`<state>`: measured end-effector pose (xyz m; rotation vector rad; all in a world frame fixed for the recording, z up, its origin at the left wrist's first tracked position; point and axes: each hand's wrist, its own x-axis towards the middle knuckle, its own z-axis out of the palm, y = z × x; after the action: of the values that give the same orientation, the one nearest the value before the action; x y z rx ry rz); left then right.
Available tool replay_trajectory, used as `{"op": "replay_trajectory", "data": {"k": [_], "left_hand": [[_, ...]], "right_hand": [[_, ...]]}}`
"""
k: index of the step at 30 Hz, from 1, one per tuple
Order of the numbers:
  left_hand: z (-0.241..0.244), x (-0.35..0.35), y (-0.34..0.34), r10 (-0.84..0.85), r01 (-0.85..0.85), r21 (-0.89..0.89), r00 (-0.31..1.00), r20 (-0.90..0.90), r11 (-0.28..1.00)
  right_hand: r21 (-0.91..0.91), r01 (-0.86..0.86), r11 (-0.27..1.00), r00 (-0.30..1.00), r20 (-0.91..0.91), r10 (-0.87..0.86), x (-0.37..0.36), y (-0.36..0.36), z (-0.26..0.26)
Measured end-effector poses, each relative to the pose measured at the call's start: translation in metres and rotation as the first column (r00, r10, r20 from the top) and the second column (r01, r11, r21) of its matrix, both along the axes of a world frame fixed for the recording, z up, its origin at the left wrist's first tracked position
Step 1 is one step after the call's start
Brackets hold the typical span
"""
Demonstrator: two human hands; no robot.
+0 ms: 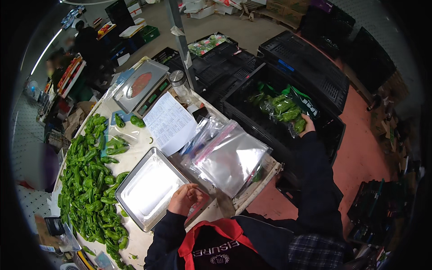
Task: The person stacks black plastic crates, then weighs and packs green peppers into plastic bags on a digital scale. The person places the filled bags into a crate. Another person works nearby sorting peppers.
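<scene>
With my right hand (307, 125) I grip a clear plastic bag of green peppers (287, 109) inside a black plastic crate (249, 126), beside the worktable. My left hand (185, 198), its fingers curled and nothing visible in them, hovers over the near right corner of a shallow metal tray (148, 189). A large heap of loose green peppers (91, 182) covers the table's left side. Clear plastic bags (233, 152) lie stacked to the right of the tray. Beyond the tray, a partly filled clear bag (118, 145) holds a few peppers, and a handwritten sheet (170, 123) lies beside it.
A scale with a metal pan (140, 86) and a lidded glass jar (179, 81) stand at the table's far end, near a metal post (182, 44). More black crates (303, 67) are stacked beyond the table. Other people (86, 44) are in the background at upper left.
</scene>
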<state>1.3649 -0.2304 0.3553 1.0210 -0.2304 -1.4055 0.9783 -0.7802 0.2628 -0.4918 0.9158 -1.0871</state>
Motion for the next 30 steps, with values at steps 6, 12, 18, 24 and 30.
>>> {"op": "replay_trajectory", "data": {"k": [6,12,18,24,30], "left_hand": [[0.001,-0.003,0.014,0.072,-0.075,0.128,0.997,0.027,0.989],[-0.001,0.001,0.02,0.013,-0.012,0.044,0.999,-0.033,0.999],[-0.001,0.0,0.091,0.093,-0.092,0.072,0.996,-0.016,0.993],[0.004,0.02,0.178,0.203,-0.203,0.036,0.979,0.002,0.979],[0.014,0.044,0.283,0.423,-0.423,0.051,0.906,0.018,0.905]], "right_hand": [[0.138,0.016,0.99,0.104,-0.985,0.136,0.037,-0.047,-0.052],[-0.106,-0.285,0.953,0.336,-0.942,-0.005,-0.023,-0.096,-0.059],[-0.327,-0.598,0.731,0.707,-0.644,0.291,0.227,0.078,0.095],[-0.327,-0.927,0.184,0.374,-0.756,0.538,0.426,0.272,0.168],[-0.33,-0.911,-0.247,0.293,-0.94,0.175,0.614,0.393,0.106]]}}
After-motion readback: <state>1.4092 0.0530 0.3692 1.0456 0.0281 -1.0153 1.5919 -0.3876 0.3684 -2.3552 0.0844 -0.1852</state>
